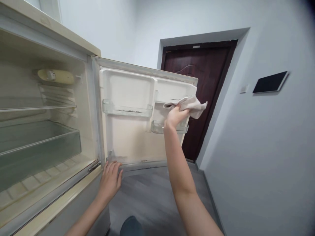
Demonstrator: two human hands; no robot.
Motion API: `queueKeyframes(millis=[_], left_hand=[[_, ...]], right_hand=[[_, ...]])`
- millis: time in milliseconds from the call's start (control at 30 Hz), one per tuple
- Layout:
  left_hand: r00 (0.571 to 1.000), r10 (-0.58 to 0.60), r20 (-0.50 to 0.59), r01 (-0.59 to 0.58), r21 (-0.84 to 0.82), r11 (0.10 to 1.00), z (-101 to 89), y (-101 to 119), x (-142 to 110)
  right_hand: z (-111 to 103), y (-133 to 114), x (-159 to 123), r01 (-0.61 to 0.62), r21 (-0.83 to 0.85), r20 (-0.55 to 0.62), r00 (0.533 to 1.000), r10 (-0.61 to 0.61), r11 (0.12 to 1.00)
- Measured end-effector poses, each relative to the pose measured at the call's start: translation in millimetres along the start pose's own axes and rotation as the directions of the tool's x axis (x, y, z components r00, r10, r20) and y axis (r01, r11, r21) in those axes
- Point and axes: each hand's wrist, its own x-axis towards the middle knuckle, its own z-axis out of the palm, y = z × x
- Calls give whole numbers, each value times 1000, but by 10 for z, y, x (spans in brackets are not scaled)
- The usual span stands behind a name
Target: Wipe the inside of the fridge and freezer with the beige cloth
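Observation:
A pale cloth (194, 105) is bunched in my right hand (176, 116), which reaches to the upper right shelf area of the open refrigerator door (133, 141). The cloth hangs past the door's outer edge, in front of a clear door shelf (157, 127). My left hand (110, 178) rests with fingers spread at the door's lower inner corner, close to the hinge side. Another clear door shelf (128, 109) spans the left half of the door.
Inside the refrigerator are a glass shelf (36, 108), a clear drawer (41, 144) and a yellowish lamp cover (56, 76). A dark red door (197, 65) stands behind. A black wall panel (269, 82) and a switch (243, 88) are on the right wall. Grey floor (152, 196) lies below.

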Motion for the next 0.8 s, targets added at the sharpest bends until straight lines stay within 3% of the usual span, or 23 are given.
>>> queueKeyframes(millis=[67, 100, 233, 333, 467, 533, 633, 800], left_hand=[[1000, -3, 0, 3, -12, 1000, -10, 9, 8], [1000, -3, -3, 3, -13, 1000, -14, 12, 10], [1000, -2, -10, 2, -15, 1000, -21, 11, 14], [1000, -2, -9, 2, -29, 1000, -24, 3, 7], [1000, -13, -5, 12, -41, 999, -18, -7, -9], [1000, -24, -13, 24, -54, 998, -13, -12, -17], [999, -30, -19, 29, -75, 997, -11, -17, -21], [999, -9, -40, 7, -57, 998, -7, -8, -7]], right_hand=[[76, 24, -35, 102, -167, -39, 993, -110, 981], [119, 23, -100, 175, -174, -71, 979, -190, 969], [161, 5, -505, 416, -23, -182, 892, -413, 909], [0, 96, -613, 486, 82, -71, 874, -481, 870], [-218, 326, -241, 527, 117, 67, 841, -536, 842], [-234, 372, -2, 588, 121, 187, 778, -600, 800], [-139, 287, 192, 702, 104, 370, 630, -683, 705], [60, 61, 199, 803, 11, 647, 448, -617, 595]])
